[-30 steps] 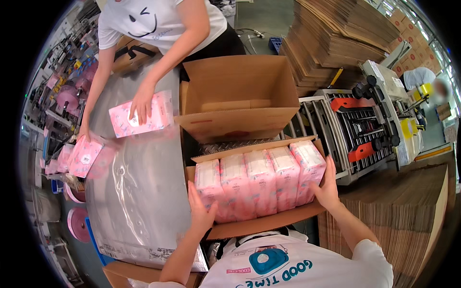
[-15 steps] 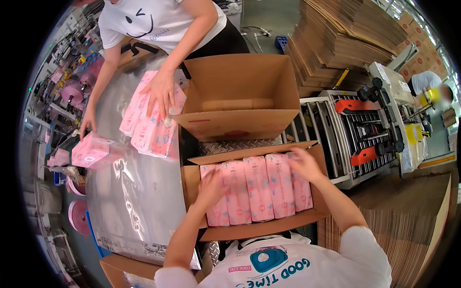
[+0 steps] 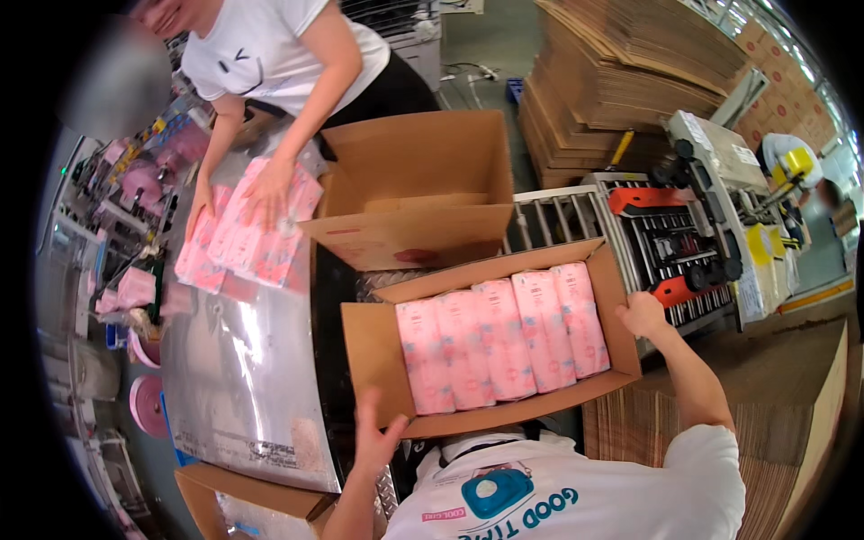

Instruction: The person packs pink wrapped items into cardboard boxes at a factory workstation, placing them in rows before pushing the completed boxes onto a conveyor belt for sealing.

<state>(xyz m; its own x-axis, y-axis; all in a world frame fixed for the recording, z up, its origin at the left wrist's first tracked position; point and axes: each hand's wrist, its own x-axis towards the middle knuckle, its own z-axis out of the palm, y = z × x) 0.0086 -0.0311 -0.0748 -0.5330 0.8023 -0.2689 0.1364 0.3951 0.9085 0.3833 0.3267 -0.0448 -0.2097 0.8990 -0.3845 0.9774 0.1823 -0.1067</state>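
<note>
In front of me is an open cardboard box with a row of several pink floral tissue packs standing in it. It sits slightly turned, its right end farther away. My right hand is closed over the top edge of the right wall. At the near left corner, my left hand touches the cardboard with thumb and fingers spread.
Beyond stands a taller open cardboard box. Across the metal table, a co-worker's hands rest on pink tissue packs. A roller conveyor and stacked flat cardboard lie right; another open box is lower left.
My hands have left the packs for the box's ends. The box has turned, its right end swinging away. The co-worker has drawn a separate pack in beside the others.
</note>
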